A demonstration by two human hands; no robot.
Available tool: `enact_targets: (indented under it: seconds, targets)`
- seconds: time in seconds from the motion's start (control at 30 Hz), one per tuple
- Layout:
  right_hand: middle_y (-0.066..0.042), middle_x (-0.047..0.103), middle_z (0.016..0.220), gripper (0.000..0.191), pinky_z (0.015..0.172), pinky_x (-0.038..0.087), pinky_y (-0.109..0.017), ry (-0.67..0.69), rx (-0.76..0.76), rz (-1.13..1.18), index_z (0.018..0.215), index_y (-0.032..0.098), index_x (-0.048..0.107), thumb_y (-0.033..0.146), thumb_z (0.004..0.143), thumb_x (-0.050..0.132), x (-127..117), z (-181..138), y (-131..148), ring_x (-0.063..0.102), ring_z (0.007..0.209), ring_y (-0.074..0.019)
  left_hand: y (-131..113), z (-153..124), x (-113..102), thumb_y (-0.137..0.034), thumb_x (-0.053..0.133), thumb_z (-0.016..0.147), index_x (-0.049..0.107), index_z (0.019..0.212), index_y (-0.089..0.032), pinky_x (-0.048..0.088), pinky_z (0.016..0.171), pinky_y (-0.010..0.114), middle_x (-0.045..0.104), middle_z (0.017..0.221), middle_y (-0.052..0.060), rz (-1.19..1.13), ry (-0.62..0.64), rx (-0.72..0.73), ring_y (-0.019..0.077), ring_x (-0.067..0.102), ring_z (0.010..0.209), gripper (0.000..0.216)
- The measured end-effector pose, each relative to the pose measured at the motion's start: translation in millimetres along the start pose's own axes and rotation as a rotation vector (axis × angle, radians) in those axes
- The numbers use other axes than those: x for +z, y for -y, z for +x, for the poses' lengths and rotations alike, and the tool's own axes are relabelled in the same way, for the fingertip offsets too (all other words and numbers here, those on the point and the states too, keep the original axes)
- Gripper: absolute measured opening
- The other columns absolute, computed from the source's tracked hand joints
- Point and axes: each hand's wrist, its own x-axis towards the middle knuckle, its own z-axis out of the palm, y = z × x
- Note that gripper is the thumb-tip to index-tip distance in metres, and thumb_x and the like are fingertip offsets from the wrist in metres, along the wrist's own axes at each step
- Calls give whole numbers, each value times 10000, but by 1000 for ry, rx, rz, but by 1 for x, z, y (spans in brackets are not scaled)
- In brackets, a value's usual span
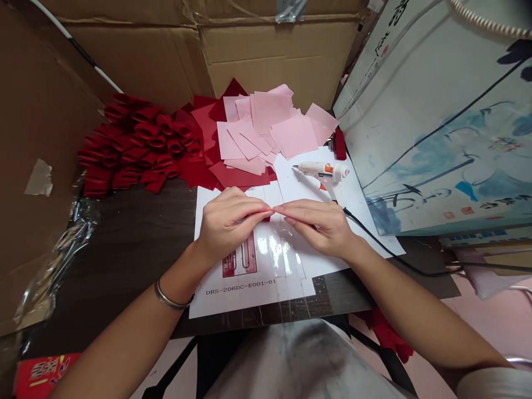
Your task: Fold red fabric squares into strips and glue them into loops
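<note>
**Left hand** (230,227): fingers (253,208) together, tips meeting those of the right hand. Whether they clamp anything cannot be told.

**Right hand** (313,226): fingers (293,209) together and extended toward the left hand. Any hold is likewise hidden.

**Red scrap** (266,219): small, showing just below the meeting fingertips, partly hidden by the left hand; its shape cannot be told.

**White sheet** (249,293): printed, marked "DRS-206DC-E001-01", with glossy clear film over it, lying directly under both hands.

**Second white sheet** (353,194): beyond and under the right fingers, overlapping the first.

**Glue gun** (322,173): white with orange trigger, lying on its side just past the right fingers, nozzle pointing left.

**Black cord** (386,249): runs from the gun, passing beside the right wrist.

**Pink paper squares** (270,119): loose pile beyond the fingers.

**Dark red squares** (233,177): under and beside the pink pile.

**Rolled red pieces** (141,138): heaped in rows, far to the left of the fingers.

**Metal bangle** (168,296): on the left wrist.

**Dark table** (124,233): under all of the above.

**Cardboard box** (274,61): opened, behind the table.

**Painted carton** (436,122): blue-and-white, right of the fingers, well apart.
</note>
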Motion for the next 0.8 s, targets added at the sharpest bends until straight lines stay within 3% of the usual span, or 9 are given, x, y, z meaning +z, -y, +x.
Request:
enact_targets:
  seconds: [0.1, 0.2, 0.3, 0.8]
  targets:
    - [-62, 745, 1077, 402, 771, 599, -293, 10, -55, -125, 1247, 211, 649, 46, 892, 552, -4, -1, -4, 704, 977, -144, -1, 1, -1, -163, 695, 843, 744, 825, -187, 510, 661, 290, 751, 763, 14, -83, 41, -178, 134, 622, 672, 57]
    - [-30, 746, 1087, 423, 672, 575, -242, 35, -95, -254, 1259, 247, 633, 44, 904, 526, -7, -2, -7, 711, 959, -128, -5, 1, -1, -239, 633, 891, 741, 858, -175, 518, 664, 285, 740, 790, 37, -265, 168, -423, 150, 643, 729, 130]
    - [-17, 750, 1072, 393, 610, 545, -224, 60, -127, -334, 1226, 244, 640, 49, 907, 518, -9, -1, -7, 720, 904, -120, -10, 2, 2, -303, 601, 905, 726, 905, -165, 514, 667, 282, 729, 853, 57, -385, 234, -555, 160, 651, 770, 186]
    - [-26, 742, 1030, 277, 497, 425, -203, 95, -148, -448, 1083, 200, 677, 55, 902, 524, -14, 4, -1, 666, 692, -79, -9, -3, 9, -259, 747, 809, 782, 875, -210, 555, 752, 312, 757, 873, 49, -424, 140, -581, 180, 687, 833, 90]
